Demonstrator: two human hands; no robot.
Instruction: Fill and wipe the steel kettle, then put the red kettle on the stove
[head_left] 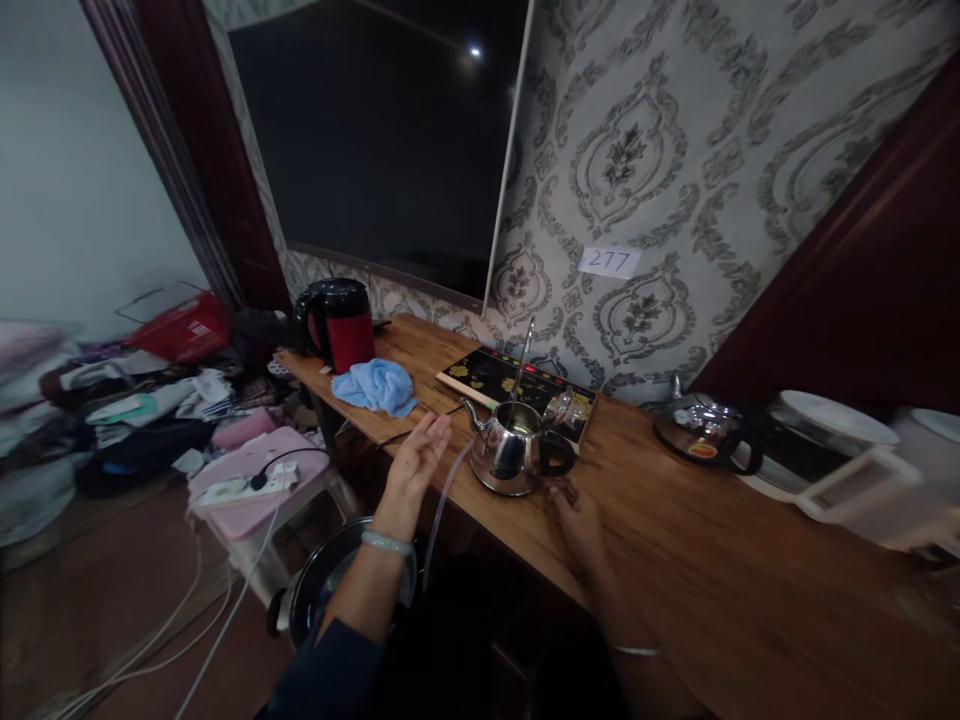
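Note:
A shiny steel teapot [504,450] stands upright near the front edge of the wooden table, its spout to the left and its black handle [556,455] to the right. Its top is uncovered, and a thin metal tube [521,362] rises over the opening. My left hand [420,455], a pale bangle at its wrist, hovers left of the spout with fingers outstretched and nothing in them. Just below the black handle is my right hand [576,515], fingers loosely bent; whether they touch the teapot is unclear. Between my left hand and the pot hangs a clear hose [444,500].
Behind the teapot lies a black patterned hot plate [474,372] with lit indicators. A blue cloth [375,386] and red-black kettle [349,330] are at left. A second teapot [697,425] and white-lidded container [836,430] stand right. A basin [322,570] and pink stool [255,465] sit below.

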